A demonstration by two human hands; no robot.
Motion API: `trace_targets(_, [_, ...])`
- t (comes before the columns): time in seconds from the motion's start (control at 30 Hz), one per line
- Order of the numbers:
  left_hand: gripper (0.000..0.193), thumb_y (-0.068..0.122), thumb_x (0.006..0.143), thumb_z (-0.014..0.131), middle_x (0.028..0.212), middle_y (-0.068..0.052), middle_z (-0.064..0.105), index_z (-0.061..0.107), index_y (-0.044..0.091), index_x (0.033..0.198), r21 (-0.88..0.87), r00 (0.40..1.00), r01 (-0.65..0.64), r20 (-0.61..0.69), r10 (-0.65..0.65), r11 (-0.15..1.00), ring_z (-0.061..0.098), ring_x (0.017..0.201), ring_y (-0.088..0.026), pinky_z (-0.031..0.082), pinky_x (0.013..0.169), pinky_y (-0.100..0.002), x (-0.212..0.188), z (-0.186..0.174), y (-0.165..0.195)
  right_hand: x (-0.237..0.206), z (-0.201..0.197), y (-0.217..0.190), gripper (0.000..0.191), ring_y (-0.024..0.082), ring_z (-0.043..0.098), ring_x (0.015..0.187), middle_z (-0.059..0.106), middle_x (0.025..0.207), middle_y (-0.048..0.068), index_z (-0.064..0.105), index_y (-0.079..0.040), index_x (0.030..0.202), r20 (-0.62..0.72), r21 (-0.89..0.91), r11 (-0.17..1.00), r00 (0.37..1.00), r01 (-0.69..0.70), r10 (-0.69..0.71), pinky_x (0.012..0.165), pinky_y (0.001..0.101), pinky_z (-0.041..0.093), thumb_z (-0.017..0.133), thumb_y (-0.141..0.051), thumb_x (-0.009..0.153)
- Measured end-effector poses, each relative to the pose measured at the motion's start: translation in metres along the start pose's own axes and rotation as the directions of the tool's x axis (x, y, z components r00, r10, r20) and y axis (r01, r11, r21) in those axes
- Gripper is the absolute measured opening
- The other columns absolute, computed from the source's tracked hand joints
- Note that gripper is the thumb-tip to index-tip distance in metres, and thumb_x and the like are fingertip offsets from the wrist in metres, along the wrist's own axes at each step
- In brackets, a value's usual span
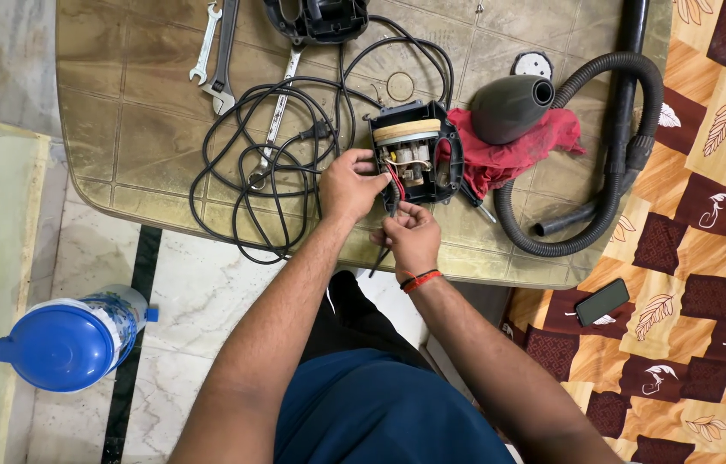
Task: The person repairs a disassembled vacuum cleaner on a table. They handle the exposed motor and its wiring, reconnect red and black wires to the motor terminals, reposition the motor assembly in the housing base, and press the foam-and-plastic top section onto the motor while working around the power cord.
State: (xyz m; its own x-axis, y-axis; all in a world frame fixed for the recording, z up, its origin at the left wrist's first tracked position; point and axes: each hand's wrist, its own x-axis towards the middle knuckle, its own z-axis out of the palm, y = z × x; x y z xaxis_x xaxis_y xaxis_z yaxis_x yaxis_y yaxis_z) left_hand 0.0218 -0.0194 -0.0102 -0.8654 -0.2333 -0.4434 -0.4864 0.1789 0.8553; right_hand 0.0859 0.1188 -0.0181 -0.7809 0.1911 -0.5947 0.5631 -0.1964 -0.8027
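An opened black appliance housing (415,151) lies on the tan table (140,112), its wiring and a cream motor part exposed. My left hand (347,185) rests against the housing's left side, fingers on its edge beside the red wires (395,182). My right hand (408,237) sits just below the housing, fingers pinched on the red and black wires coming out of it. A thin dark tool or lead hangs down under that hand. A black power cord (268,163) lies in loops to the left of the housing.
Spanners (217,51) lie at the table's far left, a black casing half (316,19) at the top. A dark cone nozzle (509,107) rests on a red cloth (518,150) beside a corrugated hose (612,172). A phone (602,302) lies on the patterned bedspread. A blue-lidded jug (71,339) stands on the floor.
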Motion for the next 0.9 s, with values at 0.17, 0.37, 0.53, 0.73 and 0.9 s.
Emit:
trace_targets(0.17, [0.049,0.022,0.074,0.087,0.102,-0.004,0.081,0.07,0.008,0.118,0.02,0.999,0.033,-0.005,-0.033,0.999,0.079,0.087,-0.012,0.062,0.075,-0.027,-0.003,0.001,0.002,-0.004,-0.006,-0.003,0.037,0.01,0.056,0.051,0.064,0.071,0.004,0.063,0.007,0.124,0.051,-0.197,0.98,0.998,0.033,-0.023,0.046,0.0268,0.05,0.063,-0.001,0.088])
trace_targets(0.37, [0.049,0.025,0.075,0.088,0.099,-0.005,0.081,0.07,0.007,0.116,0.002,1.0,0.018,-0.014,-0.018,1.0,0.079,0.085,-0.012,0.061,0.072,-0.027,-0.004,0.002,0.003,0.001,-0.01,-0.01,0.023,0.002,0.051,0.057,0.066,0.07,0.0,0.074,0.004,0.105,0.118,-0.568,0.782,0.965,0.258,-0.232,0.052,0.0235,0.043,0.075,-0.015,0.093])
trace_targets(0.53, [0.053,0.032,0.073,0.091,0.098,-0.005,0.081,0.071,0.007,0.115,0.053,0.998,0.051,-0.024,-0.05,0.997,0.078,0.081,-0.013,0.061,0.07,-0.028,-0.003,0.003,0.004,-0.002,-0.011,-0.013,0.018,0.012,0.063,0.067,0.071,0.079,0.01,0.076,0.001,0.1,0.218,-0.683,0.514,0.817,0.518,-0.534,0.064,0.0295,0.052,0.074,-0.016,0.093])
trace_targets(0.73, [0.057,0.034,0.072,0.092,0.095,-0.006,0.081,0.071,0.006,0.116,0.126,0.997,0.077,-0.042,-0.072,0.989,0.077,0.079,-0.015,0.059,0.069,-0.031,-0.002,0.006,0.003,-0.005,-0.011,-0.018,0.019,0.027,0.069,0.067,0.071,0.083,0.015,0.076,0.0,0.1,0.153,-0.715,0.535,0.847,0.45,-0.509,0.065,0.0372,0.055,0.074,-0.016,0.09])
trace_targets(0.9, [0.057,0.033,0.073,0.091,0.096,-0.008,0.08,0.071,0.005,0.119,0.096,0.999,0.034,-0.042,-0.03,0.995,0.078,0.079,-0.014,0.061,0.07,-0.03,0.0,0.009,-0.004,-0.001,-0.016,-0.03,0.013,0.035,0.071,0.084,0.073,0.091,0.016,0.075,-0.001,0.099,0.45,-0.691,0.303,0.718,0.657,-0.531,0.075,0.0421,0.056,0.074,-0.011,0.092])
